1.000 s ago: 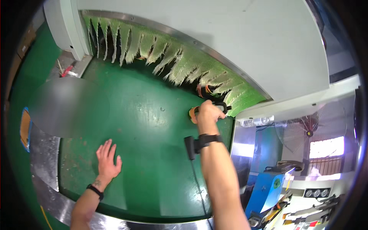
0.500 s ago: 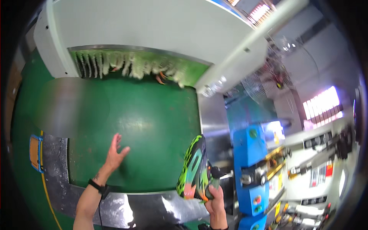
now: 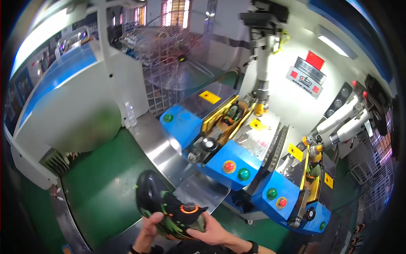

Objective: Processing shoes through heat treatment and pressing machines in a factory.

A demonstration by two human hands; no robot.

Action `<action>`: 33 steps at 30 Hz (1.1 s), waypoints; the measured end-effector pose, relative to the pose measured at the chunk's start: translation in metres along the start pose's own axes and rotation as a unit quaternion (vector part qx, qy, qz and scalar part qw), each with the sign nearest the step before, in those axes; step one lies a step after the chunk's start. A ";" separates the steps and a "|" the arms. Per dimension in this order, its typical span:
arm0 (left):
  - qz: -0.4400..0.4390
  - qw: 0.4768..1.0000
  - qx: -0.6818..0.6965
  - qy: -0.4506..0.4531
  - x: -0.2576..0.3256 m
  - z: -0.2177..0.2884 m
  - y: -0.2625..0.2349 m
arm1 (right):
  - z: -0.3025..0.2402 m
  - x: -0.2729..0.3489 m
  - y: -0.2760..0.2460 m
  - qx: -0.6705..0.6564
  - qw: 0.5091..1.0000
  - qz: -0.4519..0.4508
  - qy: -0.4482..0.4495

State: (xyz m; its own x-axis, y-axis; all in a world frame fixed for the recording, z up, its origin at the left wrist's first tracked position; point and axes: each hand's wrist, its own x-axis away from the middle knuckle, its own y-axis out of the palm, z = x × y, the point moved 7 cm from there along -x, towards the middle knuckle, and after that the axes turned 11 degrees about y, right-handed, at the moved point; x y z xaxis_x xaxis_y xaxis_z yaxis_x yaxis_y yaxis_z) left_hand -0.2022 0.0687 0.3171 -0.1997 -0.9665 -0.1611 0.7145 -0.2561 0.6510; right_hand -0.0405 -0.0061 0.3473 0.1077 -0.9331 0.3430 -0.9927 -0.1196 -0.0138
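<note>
Head camera, looking down and ahead; clock directions are taken from the shoe unless another centre is named. A black shoe [image 3: 165,202] with green and orange markings is at the lower edge, left of centre, in both of the person's hands. Its rounded, glossy black end points to 11 o'clock; an orange ring shows toward the other end.

The left hand [image 3: 148,229] is closed on the near side of the shoe, thumb on top, so the shoe lies at its 1 o'clock. The right hand [image 3: 212,233] grips the opposite end, thumb pressed along the side, with the shoe at its 10 o'clock. Some fingers of both are hidden.

At 9 to 10 o'clock spreads a green surface [image 3: 108,188]. A shiny metal counter [image 3: 154,142] runs at 12 o'clock, carrying a clear bottle [image 3: 130,115] at 11. At 2 o'clock stands a blue-fronted machine [image 3: 230,158] with red and green buttons; a second shoe [image 3: 233,113] sits in its yellow-sided slot. Another blue-fronted unit [image 3: 270,186] is at 3 o'clock. A round caged fan [image 3: 181,59] stands far off at 12.
</note>
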 end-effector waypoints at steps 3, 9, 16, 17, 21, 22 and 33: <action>-0.026 0.995 0.051 -0.084 0.004 -0.075 0.027 | 0.019 0.022 -0.056 0.037 0.995 0.076 -0.061; 0.042 0.992 -0.122 0.011 -0.083 -0.115 0.077 | 0.076 0.043 -0.137 -0.195 0.957 0.206 0.055; -0.230 0.892 -0.382 -0.071 -0.385 -0.267 0.175 | 0.016 0.012 -0.202 -0.187 0.945 0.270 0.006; -0.223 0.874 -0.389 -0.185 -0.403 -0.290 0.198 | 0.014 0.010 -0.212 -0.151 0.942 0.300 0.017; -0.346 0.716 -0.606 0.023 -0.489 -0.358 0.186 | -0.018 0.000 -0.227 0.021 0.925 0.373 0.074; -0.373 0.774 -0.510 -0.037 -0.485 -0.364 0.193 | -0.020 0.001 -0.234 -0.014 0.916 0.387 0.104; -0.088 0.979 0.024 -0.182 -0.448 -0.197 0.085 | -0.018 -0.110 -0.272 -0.311 0.875 0.344 0.138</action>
State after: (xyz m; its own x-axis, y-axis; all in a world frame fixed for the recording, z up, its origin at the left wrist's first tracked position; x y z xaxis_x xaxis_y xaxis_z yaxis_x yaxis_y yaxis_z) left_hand 0.0801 0.4775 0.2984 -0.5492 -0.8357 -0.0047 0.6173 -0.4094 0.6718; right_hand 0.2172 0.1350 0.3304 -0.4585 -0.5850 0.6690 -0.6648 0.7253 0.1786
